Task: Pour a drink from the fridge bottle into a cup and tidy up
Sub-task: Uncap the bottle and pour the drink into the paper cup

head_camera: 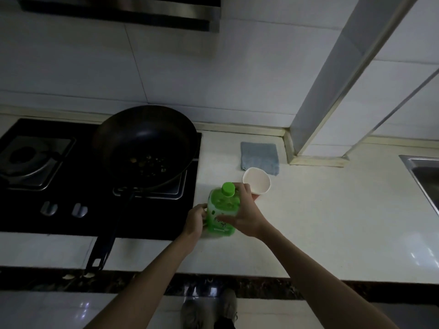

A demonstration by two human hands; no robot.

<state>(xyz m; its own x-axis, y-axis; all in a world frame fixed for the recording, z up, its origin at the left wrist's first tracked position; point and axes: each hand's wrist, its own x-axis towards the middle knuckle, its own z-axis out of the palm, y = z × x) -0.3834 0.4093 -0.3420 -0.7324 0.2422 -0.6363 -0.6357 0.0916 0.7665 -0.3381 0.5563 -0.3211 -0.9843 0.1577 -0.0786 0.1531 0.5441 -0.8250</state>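
A green bottle (220, 211) with a green cap (228, 188) stands upright on the white counter (320, 222), just right of the stove. My left hand (195, 220) grips its lower left side. My right hand (245, 213) wraps the bottle's right side, fingers reaching up beside the cap. A paper cup (256, 184), white inside and seemingly empty, stands just behind and to the right of the bottle.
A black frying pan (145, 146) with food bits sits on the black gas stove (47, 210), its handle jutting toward the counter's front edge. A folded grey cloth (259, 157) lies behind the cup. A steel sink (425, 176) is at the far right.
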